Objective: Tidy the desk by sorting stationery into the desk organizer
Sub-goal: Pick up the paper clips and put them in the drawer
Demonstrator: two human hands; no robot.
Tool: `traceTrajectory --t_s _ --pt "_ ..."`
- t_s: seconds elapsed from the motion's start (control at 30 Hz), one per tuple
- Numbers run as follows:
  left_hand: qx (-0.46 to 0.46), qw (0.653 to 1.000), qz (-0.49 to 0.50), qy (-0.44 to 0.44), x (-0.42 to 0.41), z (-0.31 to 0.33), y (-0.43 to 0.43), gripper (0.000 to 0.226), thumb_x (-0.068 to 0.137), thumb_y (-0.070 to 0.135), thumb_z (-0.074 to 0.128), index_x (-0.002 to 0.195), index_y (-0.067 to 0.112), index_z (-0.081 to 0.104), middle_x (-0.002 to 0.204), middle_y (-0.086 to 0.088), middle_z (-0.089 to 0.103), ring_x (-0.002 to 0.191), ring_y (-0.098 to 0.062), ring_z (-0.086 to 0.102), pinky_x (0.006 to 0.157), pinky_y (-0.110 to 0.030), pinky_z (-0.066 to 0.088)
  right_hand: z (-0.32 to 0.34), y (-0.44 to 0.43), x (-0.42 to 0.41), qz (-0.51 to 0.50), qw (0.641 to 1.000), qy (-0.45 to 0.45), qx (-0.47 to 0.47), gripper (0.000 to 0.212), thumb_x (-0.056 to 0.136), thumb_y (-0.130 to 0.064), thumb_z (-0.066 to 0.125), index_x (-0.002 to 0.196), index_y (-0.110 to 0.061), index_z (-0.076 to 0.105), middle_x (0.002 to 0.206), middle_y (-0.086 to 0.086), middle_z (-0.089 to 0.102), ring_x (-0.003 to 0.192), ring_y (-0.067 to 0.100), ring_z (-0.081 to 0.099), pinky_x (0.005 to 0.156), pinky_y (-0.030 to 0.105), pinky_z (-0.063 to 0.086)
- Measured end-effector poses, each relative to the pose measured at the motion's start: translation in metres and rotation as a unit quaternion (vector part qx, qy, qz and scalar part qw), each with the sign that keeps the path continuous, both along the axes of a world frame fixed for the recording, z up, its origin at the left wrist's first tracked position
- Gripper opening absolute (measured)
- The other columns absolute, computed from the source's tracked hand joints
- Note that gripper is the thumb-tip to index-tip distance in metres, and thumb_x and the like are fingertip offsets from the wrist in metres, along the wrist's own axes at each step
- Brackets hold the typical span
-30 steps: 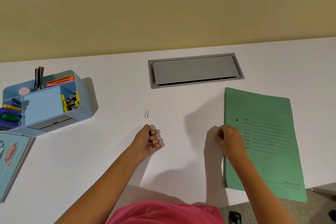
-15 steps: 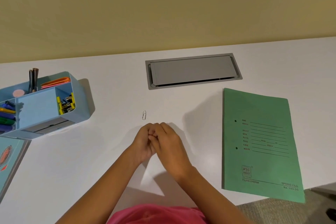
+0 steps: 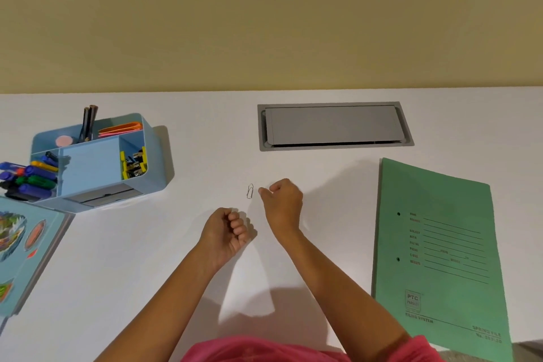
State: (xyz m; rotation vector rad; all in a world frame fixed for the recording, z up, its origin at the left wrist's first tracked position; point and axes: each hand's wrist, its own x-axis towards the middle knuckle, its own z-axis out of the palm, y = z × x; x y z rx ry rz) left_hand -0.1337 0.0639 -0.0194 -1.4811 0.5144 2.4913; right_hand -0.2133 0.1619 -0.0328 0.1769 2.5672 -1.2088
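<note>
A single metal paper clip (image 3: pixel 250 191) lies on the white desk (image 3: pixel 176 244). My right hand (image 3: pixel 283 203) hovers just right of it, fingers curled, thumb and forefinger tips a short gap from the clip. Nearer to me, my left hand (image 3: pixel 227 232) is a closed fist; its contents are hidden now. The light blue desk organizer (image 3: pixel 88 169) stands at the far left. It holds coloured markers (image 3: pixel 32 178), pencils (image 3: pixel 88 123), orange sticky notes (image 3: pixel 120 128) and yellow binder clips (image 3: pixel 133 163).
A green spring file (image 3: pixel 435 244) lies flat at the right, reaching the desk's front edge. A grey cable hatch (image 3: pixel 333 126) is set into the desk behind the hands. A blue illustrated book (image 3: pixel 20 250) lies at the left edge.
My right hand left the green file, met my left fist, then moved up beside the loose paper clip. A small metal item showed in the left fist a second ago.
</note>
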Motion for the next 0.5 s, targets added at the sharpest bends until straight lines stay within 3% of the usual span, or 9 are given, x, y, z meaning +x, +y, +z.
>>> traceTrajectory --t_s 0.2,0.37,0.43,0.5 --pt "0.013 0.999 0.037 -0.001 0.006 0.004 -0.002 0.037 0.088 0.009 0.032 0.051 0.015 0.034 0.043 0.0 0.027 0.031 -0.014 0.026 0.035 -0.017 0.027 -0.003 -0.019 -0.003 0.064 0.994 0.024 0.089 0.036 0.083 -0.04 0.069 0.102 -0.009 0.065 0.101 0.002 0.066 0.088 0.011 0.058 0.068 0.014 0.037" --pt "0.021 0.999 0.042 0.005 0.01 0.007 -0.004 0.032 0.085 0.007 0.03 0.054 0.016 0.033 0.045 0.0 0.028 0.033 -0.014 0.026 0.034 -0.016 0.027 -0.005 -0.031 -0.001 0.111 0.979 0.021 0.172 0.03 0.091 -0.035 0.061 0.098 -0.008 0.069 0.098 0.005 0.071 0.09 0.016 0.066 0.082 0.024 0.054" --pt "0.015 0.999 0.043 0.003 0.012 0.009 -0.004 0.03 0.085 0.006 0.03 0.057 0.017 0.032 0.045 0.0 0.028 0.033 -0.014 0.027 0.033 -0.016 0.027 -0.005 -0.031 0.0 0.116 0.976 0.008 0.182 0.031 0.093 -0.035 0.057 0.099 -0.007 0.069 0.097 0.006 0.071 0.09 0.017 0.066 0.084 0.026 0.055" --pt "0.003 0.999 0.047 -0.003 0.013 0.011 -0.005 0.029 0.086 0.006 0.03 0.059 0.016 0.034 0.044 -0.001 0.031 0.032 -0.014 0.028 0.034 -0.015 0.03 -0.004 -0.028 0.003 0.116 0.982 0.003 0.149 0.029 0.093 -0.031 0.057 0.099 -0.005 0.069 0.097 0.006 0.071 0.091 0.018 0.066 0.08 0.02 0.051"
